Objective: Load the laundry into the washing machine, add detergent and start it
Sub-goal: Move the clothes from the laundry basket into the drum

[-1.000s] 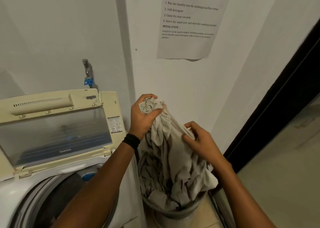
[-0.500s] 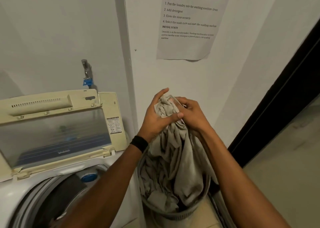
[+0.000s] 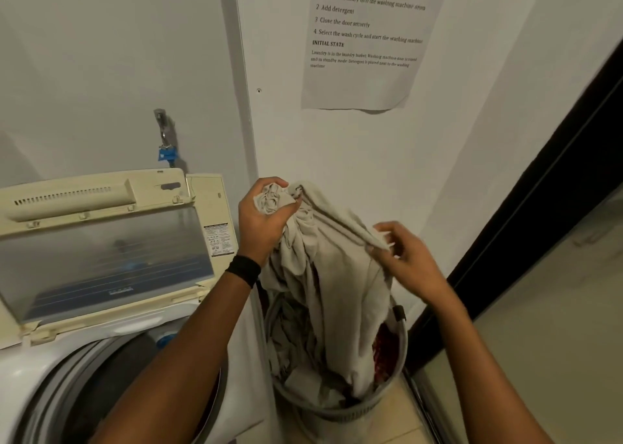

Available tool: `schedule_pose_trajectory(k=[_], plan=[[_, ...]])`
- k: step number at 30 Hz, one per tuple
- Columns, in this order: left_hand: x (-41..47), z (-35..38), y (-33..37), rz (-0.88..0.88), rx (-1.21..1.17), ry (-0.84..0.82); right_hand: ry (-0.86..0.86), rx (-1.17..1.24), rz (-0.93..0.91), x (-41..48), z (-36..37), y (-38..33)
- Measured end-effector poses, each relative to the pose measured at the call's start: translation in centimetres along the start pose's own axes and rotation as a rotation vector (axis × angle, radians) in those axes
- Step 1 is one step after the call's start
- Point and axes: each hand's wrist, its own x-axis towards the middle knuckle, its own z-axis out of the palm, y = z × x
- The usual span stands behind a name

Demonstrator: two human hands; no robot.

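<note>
A large grey cloth [image 3: 333, 275] hangs partly out of the round grey laundry basket [image 3: 340, 410] on the floor at centre. My left hand [image 3: 261, 218] grips a bunched end of the cloth above the basket. My right hand [image 3: 404, 255], lower and to the right, pinches a fold of the same cloth between thumb and fingers. A red item [image 3: 382, 352] shows inside the basket. The top-loading washing machine [image 3: 30, 373] stands to the left with its lid [image 3: 104, 248] raised and the dark drum [image 3: 111, 386] exposed.
A tap with a blue fitting [image 3: 166, 153] sits on the wall behind the machine. A printed task sheet [image 3: 364, 39] hangs on the wall. A dark door frame [image 3: 526, 204] runs along the right, with floor beyond it.
My right hand has left the bunched top of the cloth and slid down and right along a fold. My left hand has kept its grip and shifted a little left.
</note>
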Motion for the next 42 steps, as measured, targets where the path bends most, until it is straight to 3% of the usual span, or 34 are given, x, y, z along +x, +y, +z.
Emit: schedule_pose_trajectory(k=[4, 6, 8, 11, 14, 16, 19, 22, 26, 28, 32, 35, 39, 42], plan=[[-0.3, 0.3, -0.1, 0.033, 0.017, -0.053, 0.402, 0.348, -0.076, 1.9, -3.3, -3.1], [-0.5, 1.3, 0.3, 0.038, 0.001, -0.119, 0.493, 0.458, -0.058, 3.0, -2.1, -5.0], [-0.7, 2.5, 0.9, 0.019, -0.039, -0.218, 0.390, 0.430, -0.018, 4.0, 0.5, -6.6], [-1.2, 3.7, 1.5, -0.070, -0.109, -0.411, 0.085, 0.478, 0.043, 4.4, 3.8, -7.9], [-1.5, 3.1, 1.2, -0.141, -0.142, -0.360, -0.100, 0.463, 0.093, 4.0, 3.4, -7.8], [-1.8, 3.0, 0.8, -0.142, -0.142, -0.293, -0.160, 0.263, -0.016, 3.0, 3.4, -7.1], [-2.1, 3.1, 0.7, -0.198, -0.185, -0.176, -0.079, 0.030, -0.143, 0.8, 5.5, -5.8], [-1.2, 2.0, 0.7, -0.211, -0.189, -0.078, 0.059, -0.123, -0.089, -1.9, 6.5, -3.0], [-0.1, 0.0, 0.6, -0.181, -0.110, -0.053, -0.033, -0.167, 0.042, -2.1, 1.8, -0.4], [-0.1, -0.3, 0.3, -0.177, -0.083, -0.058, 0.068, 0.006, 0.028, -0.8, -1.0, -1.1], [-0.8, 1.2, 0.7, -0.135, -0.090, -0.138, 0.444, 0.526, 0.018, 2.2, -3.1, -5.5], [-0.9, 3.1, 1.6, -0.082, -0.088, -0.222, 0.303, 0.610, 0.058, 4.1, 0.2, -8.3], [-0.9, 4.0, 2.3, -0.115, -0.176, -0.451, 0.080, 0.515, 0.095, 4.3, 3.5, -9.7], [-1.4, 4.6, 2.6, -0.133, -0.114, -0.374, 0.024, 0.555, 0.132, 4.1, 3.0, -10.0]])
